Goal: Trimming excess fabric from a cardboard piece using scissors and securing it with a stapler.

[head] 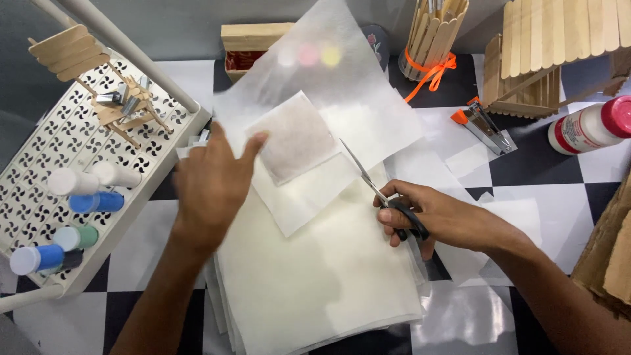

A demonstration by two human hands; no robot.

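- Scissors (378,190) sit in our right hand (427,217), fingers curled through the black handles, blades nearly closed and pointing up-left over the paper.
- Our left hand (210,187) is spread open, its fingertips touching a small translucent paper square (296,138) (we grip nothing with it).
- Both rest over a stack of white sheets (315,283) on the checkered table (545,164).
- Paint bottles (92,190) lie in a white tray (39,138) at left.

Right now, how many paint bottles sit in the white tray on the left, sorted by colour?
White paint bottles: 2
Blue paint bottles: 2
Green paint bottle: 1
Total in the white tray: 5
The left hand is nearest the tray; the right hand holds scissors.
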